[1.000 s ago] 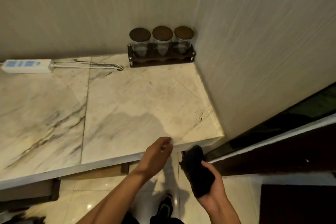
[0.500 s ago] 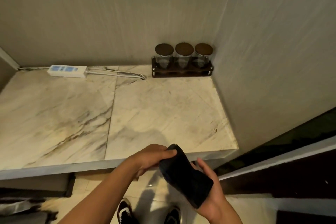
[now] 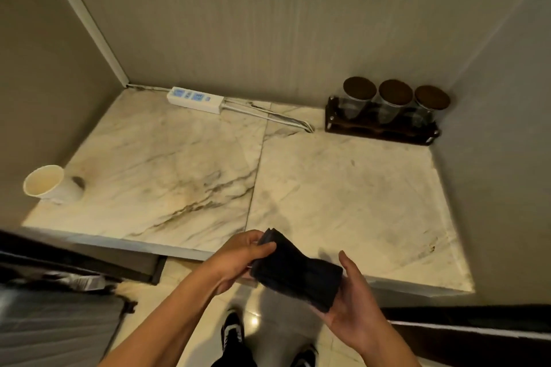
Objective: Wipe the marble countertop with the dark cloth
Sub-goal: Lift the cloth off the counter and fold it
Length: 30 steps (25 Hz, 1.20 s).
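A folded dark cloth is held in the air in front of the marble countertop's near edge. My left hand pinches its upper left end between thumb and fingers. My right hand cups the cloth's lower right end from below, palm up. The marble countertop is white with brown veins and fills an alcove between three walls. A seam runs front to back through its middle.
A white paper cup stands at the counter's left edge. A white power strip with its cable lies along the back wall. A dark rack with three lidded glass jars sits in the back right corner. My shoes show on the tiled floor below.
My left hand has come over and taken hold of the cloth's end, which before lay only in my right hand. The view has swung left, bringing the paper cup into sight.
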Tool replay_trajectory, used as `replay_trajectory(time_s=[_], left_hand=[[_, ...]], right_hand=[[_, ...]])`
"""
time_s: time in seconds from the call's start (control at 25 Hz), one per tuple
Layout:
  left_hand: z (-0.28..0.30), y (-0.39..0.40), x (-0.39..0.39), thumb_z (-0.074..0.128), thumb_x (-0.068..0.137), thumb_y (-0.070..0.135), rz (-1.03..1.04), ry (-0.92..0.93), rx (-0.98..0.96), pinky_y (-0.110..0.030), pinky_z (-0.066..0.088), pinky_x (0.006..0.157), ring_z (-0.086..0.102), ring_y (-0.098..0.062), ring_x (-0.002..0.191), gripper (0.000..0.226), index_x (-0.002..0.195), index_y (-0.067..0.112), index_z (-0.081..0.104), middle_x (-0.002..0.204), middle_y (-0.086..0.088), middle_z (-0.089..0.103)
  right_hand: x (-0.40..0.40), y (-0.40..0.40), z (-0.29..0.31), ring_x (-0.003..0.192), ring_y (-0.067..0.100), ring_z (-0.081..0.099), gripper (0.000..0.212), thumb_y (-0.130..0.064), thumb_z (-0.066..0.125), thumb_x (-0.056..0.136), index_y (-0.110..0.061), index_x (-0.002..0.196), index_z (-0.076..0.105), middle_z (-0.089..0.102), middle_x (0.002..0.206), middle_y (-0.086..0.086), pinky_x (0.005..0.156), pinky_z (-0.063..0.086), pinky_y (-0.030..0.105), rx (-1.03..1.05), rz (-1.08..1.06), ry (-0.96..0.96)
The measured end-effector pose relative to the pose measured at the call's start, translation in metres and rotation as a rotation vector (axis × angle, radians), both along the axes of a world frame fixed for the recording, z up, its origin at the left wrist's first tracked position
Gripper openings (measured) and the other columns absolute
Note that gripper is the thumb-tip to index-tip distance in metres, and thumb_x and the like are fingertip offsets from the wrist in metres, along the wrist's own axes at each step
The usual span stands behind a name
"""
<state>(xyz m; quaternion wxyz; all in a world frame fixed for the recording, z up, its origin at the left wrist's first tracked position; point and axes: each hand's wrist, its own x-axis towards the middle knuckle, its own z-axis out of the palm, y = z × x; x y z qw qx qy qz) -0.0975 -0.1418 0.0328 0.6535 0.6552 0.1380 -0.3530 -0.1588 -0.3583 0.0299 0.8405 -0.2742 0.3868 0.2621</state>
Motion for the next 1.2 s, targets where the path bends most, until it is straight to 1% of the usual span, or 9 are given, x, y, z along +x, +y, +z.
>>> replay_trajectory(time_s=[0.16, 0.36, 0.52, 0.6, 0.68, 0.8, 0.92, 1.08, 1.2], left_hand=[[-0.01, 0.055, 0.009, 0.065, 0.086, 0.015, 0.169, 0.021, -0.097, -0.043, 0.053, 0.084, 0.067, -0.031, 0.095, 0.027, 0.109, 0.003, 0.06, 0.105, -0.019, 0.069], [-0.024, 0.102, 0.025, 0.057, 0.092, 0.02, 0.223, 0.037, -0.093, -0.036, 0.054, 0.072, 0.068, -0.031, 0.083, 0.023, 0.105, 0.002, 0.056, 0.091, -0.017, 0.067], [-0.038, 0.122, 0.045, 0.059, 0.091, 0.018, 0.277, 0.064, 0.037, -0.035, 0.057, 0.07, 0.072, -0.03, 0.081, 0.02, 0.106, 0.005, 0.059, 0.096, -0.019, 0.071], [-0.047, 0.128, 0.05, 0.061, 0.09, 0.02, 0.227, 0.037, 0.16, -0.03, 0.056, 0.065, 0.071, -0.022, 0.071, 0.018, 0.103, 0.007, 0.06, 0.087, -0.015, 0.073], [-0.058, 0.13, 0.053, 0.062, 0.089, 0.025, 0.149, 0.0, 0.295, -0.026, 0.055, 0.061, 0.067, -0.014, 0.063, 0.016, 0.097, 0.011, 0.061, 0.079, -0.009, 0.072], [-0.071, 0.129, 0.057, 0.062, 0.086, 0.038, 0.021, -0.126, 0.577, -0.026, 0.053, 0.059, 0.065, -0.011, 0.064, 0.015, 0.085, 0.023, 0.06, 0.076, 0.0, 0.068], [-0.077, 0.129, 0.057, 0.063, 0.081, 0.046, -0.042, -0.239, 0.794, -0.027, 0.049, 0.061, 0.058, -0.01, 0.067, 0.021, 0.074, 0.028, 0.055, 0.072, 0.006, 0.061], [-0.08, 0.13, 0.054, 0.06, 0.079, 0.052, -0.087, -0.293, 0.886, -0.025, 0.043, 0.058, 0.052, -0.005, 0.067, 0.026, 0.071, 0.032, 0.046, 0.072, 0.012, 0.053], [-0.081, 0.13, 0.053, 0.058, 0.08, 0.054, -0.128, -0.313, 0.927, -0.024, 0.043, 0.059, 0.051, -0.004, 0.066, 0.028, 0.073, 0.033, 0.042, 0.071, 0.014, 0.051]], right_hand=[[0.051, 0.042, -0.003, 0.083, 0.027, 0.066, 0.021, -0.006, 0.061, 0.08, -0.002, 0.1, 0.066, 0.07, 0.094, 0.018, 0.078, 0.052, 0.039, -0.171, 0.086, -0.107], [0.133, 0.097, 0.0, 0.062, 0.014, 0.06, 0.037, 0.009, 0.044, 0.084, 0.001, 0.117, 0.06, 0.065, 0.079, 0.01, 0.055, 0.051, 0.025, -0.362, 0.274, -0.28], [0.179, 0.14, -0.009, 0.052, 0.018, 0.047, 0.023, 0.007, 0.052, 0.086, -0.005, 0.101, 0.065, 0.058, 0.066, 0.009, 0.048, 0.036, 0.025, -0.537, 0.306, -0.264], [0.194, 0.156, -0.019, 0.053, 0.018, 0.057, 0.022, 0.007, 0.055, 0.086, -0.004, 0.101, 0.066, 0.065, 0.069, 0.009, 0.045, 0.043, 0.022, -0.635, 0.346, -0.267], [0.202, 0.166, -0.033, 0.072, 0.019, 0.066, 0.023, 0.006, 0.06, 0.083, -0.006, 0.1, 0.068, 0.07, 0.086, 0.01, 0.061, 0.054, 0.026, -0.759, 0.396, -0.273], [0.211, 0.175, -0.05, 0.09, 0.021, 0.065, 0.022, 0.001, 0.069, 0.079, -0.014, 0.097, 0.069, 0.07, 0.096, 0.005, 0.084, 0.053, 0.033, -1.001, 0.507, -0.324], [0.219, 0.179, -0.056, 0.084, 0.015, 0.064, 0.019, -0.008, 0.073, 0.078, -0.019, 0.093, 0.069, 0.067, 0.084, -0.006, 0.08, 0.049, 0.027, -1.179, 0.626, -0.378], [0.22, 0.181, -0.058, 0.074, 0.008, 0.057, 0.017, -0.017, 0.072, 0.08, -0.023, 0.095, 0.067, 0.059, 0.076, -0.016, 0.066, 0.042, 0.022, -1.354, 0.74, -0.431], [0.218, 0.18, -0.059, 0.076, 0.009, 0.057, 0.018, -0.021, 0.07, 0.082, -0.022, 0.1, 0.066, 0.059, 0.079, -0.014, 0.067, 0.042, 0.023, -1.39, 0.781, -0.452]])
